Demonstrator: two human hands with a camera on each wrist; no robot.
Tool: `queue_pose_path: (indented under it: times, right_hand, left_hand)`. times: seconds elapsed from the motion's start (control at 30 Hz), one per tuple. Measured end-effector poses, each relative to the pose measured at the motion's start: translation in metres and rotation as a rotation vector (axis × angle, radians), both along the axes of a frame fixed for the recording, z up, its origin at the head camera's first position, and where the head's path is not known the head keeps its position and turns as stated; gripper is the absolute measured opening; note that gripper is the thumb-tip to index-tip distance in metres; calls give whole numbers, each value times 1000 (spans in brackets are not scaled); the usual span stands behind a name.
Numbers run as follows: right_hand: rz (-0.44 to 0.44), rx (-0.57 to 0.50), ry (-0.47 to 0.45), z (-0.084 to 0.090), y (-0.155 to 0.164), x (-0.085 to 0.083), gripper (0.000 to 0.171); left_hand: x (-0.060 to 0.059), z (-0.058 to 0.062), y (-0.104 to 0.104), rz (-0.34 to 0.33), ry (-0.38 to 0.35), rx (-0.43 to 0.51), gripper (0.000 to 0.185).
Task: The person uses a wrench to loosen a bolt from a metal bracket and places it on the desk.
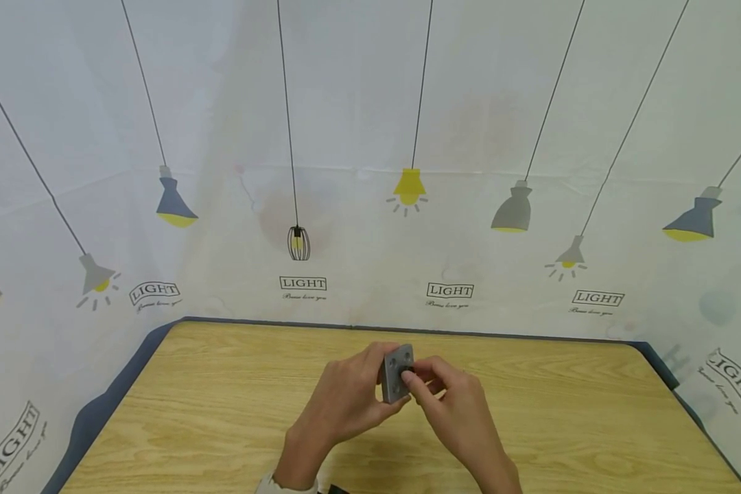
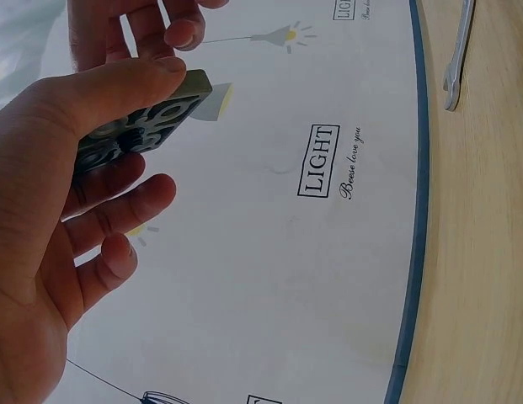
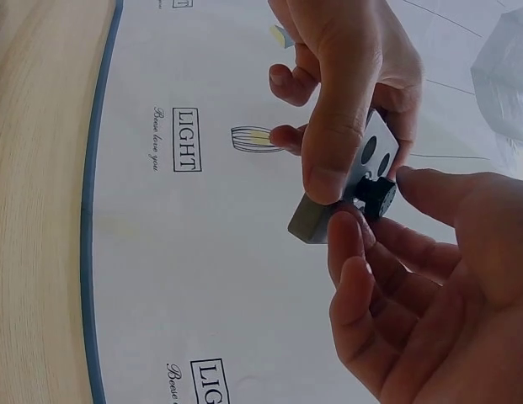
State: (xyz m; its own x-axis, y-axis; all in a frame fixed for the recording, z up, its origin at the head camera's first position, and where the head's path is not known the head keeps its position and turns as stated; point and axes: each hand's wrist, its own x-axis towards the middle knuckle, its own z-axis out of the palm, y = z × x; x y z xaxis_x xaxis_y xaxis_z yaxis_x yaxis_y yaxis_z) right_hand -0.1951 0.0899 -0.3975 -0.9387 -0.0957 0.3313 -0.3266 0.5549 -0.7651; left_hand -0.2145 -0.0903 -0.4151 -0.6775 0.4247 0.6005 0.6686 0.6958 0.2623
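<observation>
Far left: bare bench (image 1: 160,405), pale wood grain. Wall sheet (image 1: 352,123) behind it, printed with hanging lamps; blue border along the bench's back edge.

Left hand (image 1: 342,401): raised above the bench, a little left of the right hand. Fingers clamped on a grey block (image 1: 393,374), thumb on its lower edge, fingers at its upper edge in the head view. The remaining fingers stand loosely apart from it. Grip on the edges probably chosen to leave the holed face uncovered and turned to the other hand.

Block: in the air between the two hands, tipped on edge, several round holes in the face toward the right hand. The opposite face, in the left wrist view, shows dark recesses.

Black bolt (image 3: 379,199): at the block's holed face, head standing proud of it. How deep it sits is hard to judge, with fingers crowding the spot.

Right hand (image 1: 463,412): comes in from the right, thumb and fingertips pinched on the bolt's head. Tip hold seems suited to fine turning or steadying, while the left takes the block's weight.

Right edge of left wrist view: a wrench (image 2: 453,80) flat on the bench, apart from both hands.
</observation>
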Motion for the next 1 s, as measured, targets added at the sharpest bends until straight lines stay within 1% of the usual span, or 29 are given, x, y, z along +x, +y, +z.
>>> queue_pose_path:
  times: [0.17,0.4,0.57,0.87,1.0]
  right_hand:
    - [0,-1,7,0,-1,0,5]
    - [-11,-8,25,0,-1,1,5]
    - [-17,-3,37,0,-2,1,5]
    - [-14,-2,22,2,-2,1,8]
    - [-5,-6,31,1,-2,1,9]
  left_hand:
    - [0,0,0,2,11,-1,67]
    - [1,0,0,4,-2,-4,68]
    - [1,1,0,8,3,-8,67]
    - [1,3,0,5,-20,-7,66]
    - [1,2,0,1,-17,-7,67]
